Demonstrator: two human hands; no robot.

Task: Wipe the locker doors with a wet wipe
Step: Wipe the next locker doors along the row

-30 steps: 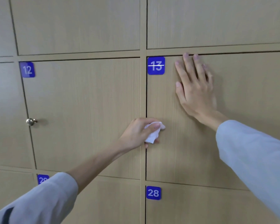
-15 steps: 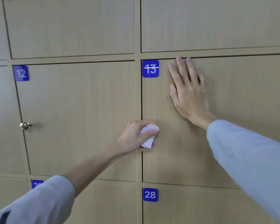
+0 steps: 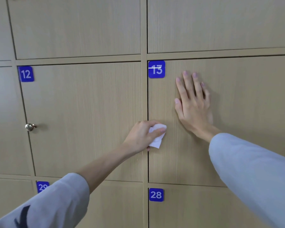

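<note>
Wiping along the left edge of door 13

My left hand (image 3: 142,135), fingers clamped on the crumpled white wet wipe (image 3: 156,137), is staying there while my flat, fingers-apart right hand (image 3: 193,104) is sliding lower on the light wooden locker door (image 3: 247,116).

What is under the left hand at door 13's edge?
A crumpled white wet wipe sticks out past the left hand, which grips it against door 13 near its left edge. The rest of the wipe and the door surface beneath are covered.
</note>
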